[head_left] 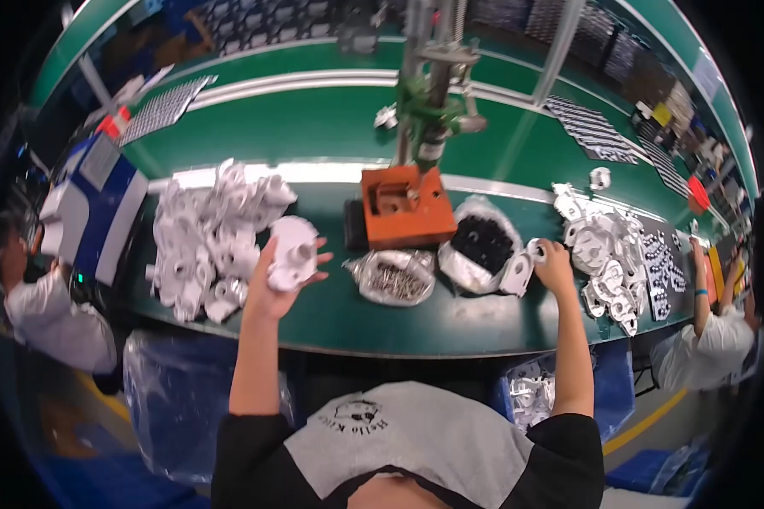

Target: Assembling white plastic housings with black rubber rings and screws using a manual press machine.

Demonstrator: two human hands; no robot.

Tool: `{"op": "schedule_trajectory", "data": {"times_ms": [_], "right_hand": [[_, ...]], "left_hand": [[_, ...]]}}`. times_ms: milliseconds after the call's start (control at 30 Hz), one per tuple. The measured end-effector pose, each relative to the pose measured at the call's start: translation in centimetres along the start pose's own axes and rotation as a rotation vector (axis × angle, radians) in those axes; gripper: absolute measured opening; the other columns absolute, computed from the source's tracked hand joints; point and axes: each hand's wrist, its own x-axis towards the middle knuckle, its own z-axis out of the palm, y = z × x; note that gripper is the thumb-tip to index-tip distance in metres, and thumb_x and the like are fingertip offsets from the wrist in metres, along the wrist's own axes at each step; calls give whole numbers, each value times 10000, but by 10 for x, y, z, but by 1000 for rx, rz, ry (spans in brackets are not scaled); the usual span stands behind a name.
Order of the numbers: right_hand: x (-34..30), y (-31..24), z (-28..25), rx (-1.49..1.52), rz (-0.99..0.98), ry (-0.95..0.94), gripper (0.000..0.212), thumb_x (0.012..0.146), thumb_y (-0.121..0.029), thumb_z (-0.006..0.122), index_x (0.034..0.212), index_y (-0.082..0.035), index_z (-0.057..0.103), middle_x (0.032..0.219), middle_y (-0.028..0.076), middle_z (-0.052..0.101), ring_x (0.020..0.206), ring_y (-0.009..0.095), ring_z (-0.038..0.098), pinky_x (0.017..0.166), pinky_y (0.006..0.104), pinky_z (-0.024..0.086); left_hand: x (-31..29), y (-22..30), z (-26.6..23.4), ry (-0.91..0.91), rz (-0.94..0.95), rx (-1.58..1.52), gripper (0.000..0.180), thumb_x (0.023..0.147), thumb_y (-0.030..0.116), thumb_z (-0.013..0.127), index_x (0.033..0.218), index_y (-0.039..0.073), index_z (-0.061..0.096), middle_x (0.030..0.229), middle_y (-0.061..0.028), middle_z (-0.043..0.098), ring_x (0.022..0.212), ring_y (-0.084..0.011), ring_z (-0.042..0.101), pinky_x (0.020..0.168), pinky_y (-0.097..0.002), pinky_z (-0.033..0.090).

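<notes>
My left hand is closed around the edge of a round white plastic part with a raised hub in its middle, held above the bench beside a heap of similar white parts. My right hand pinches a smaller-looking white plastic piece, partly hidden by the fingers. Close to it, another white part leans by a clear bag of small black pieces; whether the two touch is unclear. Right of that hand lies a second heap of white parts.
A green press with an orange fixture stands mid-bench. Before it sits a bag of screws. A blue-and-white machine is at left. Blue bins stand below the bench edge. Other people work at both sides.
</notes>
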Motion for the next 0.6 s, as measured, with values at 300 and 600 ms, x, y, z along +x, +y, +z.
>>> {"op": "schedule_trajectory", "data": {"times_ms": [300, 600], "right_hand": [[-17, -40, -55, 487, 0, 378, 677, 737, -236, 735, 1302, -36, 422, 1126, 202, 564, 983, 305, 566, 831, 395, 467], [-81, -220, -91, 911, -646, -161, 844, 626, -148, 745, 1363, -24, 354, 1226, 105, 445, 1157, 206, 457, 979, 344, 369]], "left_hand": [[2, -49, 33, -108, -149, -189, 698, 930, 566, 297, 1266, -29, 438, 1112, -252, 585, 878, -386, 642, 629, -375, 584], [-11, -79, 77, -191, -170, -48, 513, 938, 458, 412, 1295, 95, 347, 1086, -190, 581, 768, -340, 658, 597, -405, 572]]}}
